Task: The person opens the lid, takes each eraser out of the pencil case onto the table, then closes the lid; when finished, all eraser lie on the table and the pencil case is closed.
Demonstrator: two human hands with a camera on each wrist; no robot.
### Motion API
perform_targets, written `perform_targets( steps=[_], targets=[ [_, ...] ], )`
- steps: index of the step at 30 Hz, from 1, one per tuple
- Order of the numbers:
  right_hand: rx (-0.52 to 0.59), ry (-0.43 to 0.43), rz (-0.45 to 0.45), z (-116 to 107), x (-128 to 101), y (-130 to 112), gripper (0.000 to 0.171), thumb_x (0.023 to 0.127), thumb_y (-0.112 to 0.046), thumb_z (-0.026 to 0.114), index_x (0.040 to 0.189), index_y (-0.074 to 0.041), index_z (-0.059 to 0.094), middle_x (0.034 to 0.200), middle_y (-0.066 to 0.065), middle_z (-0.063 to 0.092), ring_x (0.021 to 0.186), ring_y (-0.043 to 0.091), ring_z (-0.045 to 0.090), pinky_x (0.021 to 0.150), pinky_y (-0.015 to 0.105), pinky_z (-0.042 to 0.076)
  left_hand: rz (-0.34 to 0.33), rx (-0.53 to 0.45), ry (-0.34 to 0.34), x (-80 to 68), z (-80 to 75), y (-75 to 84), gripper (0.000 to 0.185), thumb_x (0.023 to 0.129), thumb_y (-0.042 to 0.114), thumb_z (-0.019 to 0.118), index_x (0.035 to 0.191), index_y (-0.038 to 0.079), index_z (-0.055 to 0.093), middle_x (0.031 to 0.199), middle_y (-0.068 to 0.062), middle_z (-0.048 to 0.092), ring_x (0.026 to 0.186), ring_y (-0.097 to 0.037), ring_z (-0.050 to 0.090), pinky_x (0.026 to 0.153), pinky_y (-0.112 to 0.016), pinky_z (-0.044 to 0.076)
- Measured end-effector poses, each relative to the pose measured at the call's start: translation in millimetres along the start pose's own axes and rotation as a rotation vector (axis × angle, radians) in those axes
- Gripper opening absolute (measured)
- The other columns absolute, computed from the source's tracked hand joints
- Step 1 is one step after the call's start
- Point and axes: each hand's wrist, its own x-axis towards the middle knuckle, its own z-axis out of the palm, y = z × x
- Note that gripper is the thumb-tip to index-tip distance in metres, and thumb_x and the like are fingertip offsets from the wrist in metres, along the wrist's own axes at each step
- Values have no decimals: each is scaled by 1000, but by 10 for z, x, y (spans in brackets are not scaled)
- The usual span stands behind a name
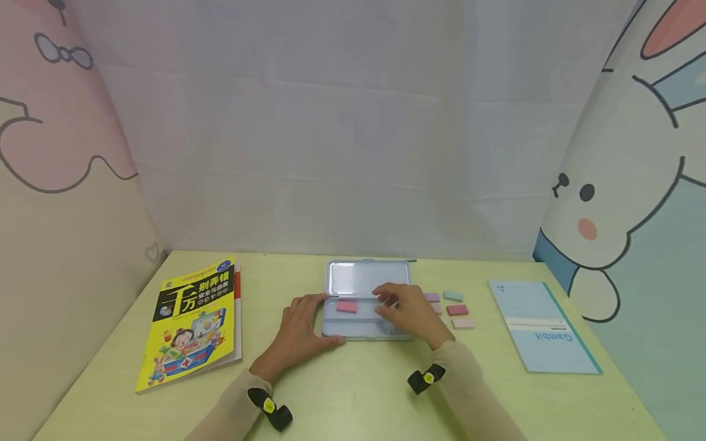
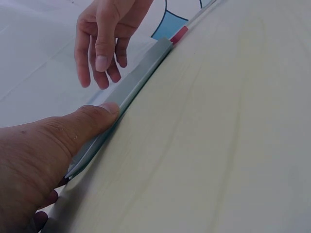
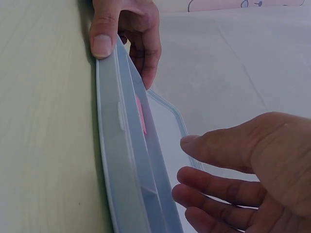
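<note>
A pale blue pencil case (image 1: 358, 329) lies on the table with its lid (image 1: 350, 278) raised at the back. Inside its compartment, toward the left, sits a small pink eraser-like block (image 1: 346, 307). My left hand (image 1: 300, 324) grips the case's left end, the thumb along the front edge and the fingers round toward the back. Over the right part of the case hovers my right hand (image 1: 412, 312), fingers loosely bent. The right wrist view shows nothing between that hand's thumb and fingers (image 3: 218, 187).
Right of the case lie several similar blocks, among them a mint one (image 1: 453, 296), a dark pink one (image 1: 457, 310) and a pale pink one (image 1: 463, 323). A yellow book (image 1: 190, 331) lies at the left, a light blue notebook (image 1: 551, 343) at the right. Behind hangs a white curtain (image 1: 342, 141).
</note>
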Motion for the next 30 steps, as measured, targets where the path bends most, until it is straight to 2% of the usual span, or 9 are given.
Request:
perform_targets(
  steps=[4,12,15,20,26,30],
  targets=[
    [6,6,12,45,39,-10,29,95,-13,77,124,-6,77,112,12,80,95,20,75,85,37,61,5,-25,0,-3,15,-1,96,74,55,94,152,17,53,149,-9,62,139,-34,52,111,-54,39],
    [11,102,-15,141,57,-14,25,93,-11,79,117,-5,78,103,11,81,91,23,76,81,38,61,11,-5,-9,8,9,22,97,75,57,93,153,16,52,150,-10,61,139,-35,51,111,-55,39],
    [28,111,-14,191,71,-23,25,93,-12,79,117,-4,78,102,11,81,90,23,76,80,36,60,7,-15,-15,6,-16,38,97,75,55,93,153,15,52,150,-11,61,139,-35,51,112,-56,38],
    [56,88,-24,307,84,-12,25,95,-15,78,118,-4,78,101,9,80,89,19,74,81,32,58,-1,-11,-14,0,-26,33,96,76,55,93,154,16,52,151,-11,61,139,-35,51,112,-56,38],
    [66,164,-19,498,104,46,20,95,-14,80,113,-8,81,92,3,78,82,11,69,76,25,54,-4,-4,-16,-5,-22,9,96,76,57,92,153,16,52,151,-11,60,140,-36,51,111,-56,38],
    [67,182,7,575,112,50,17,94,-12,81,111,-9,82,88,0,76,78,6,62,73,22,51,5,-9,-9,-5,-13,2,95,75,57,93,152,16,53,150,-11,61,139,-36,51,110,-56,39]
  ],
)
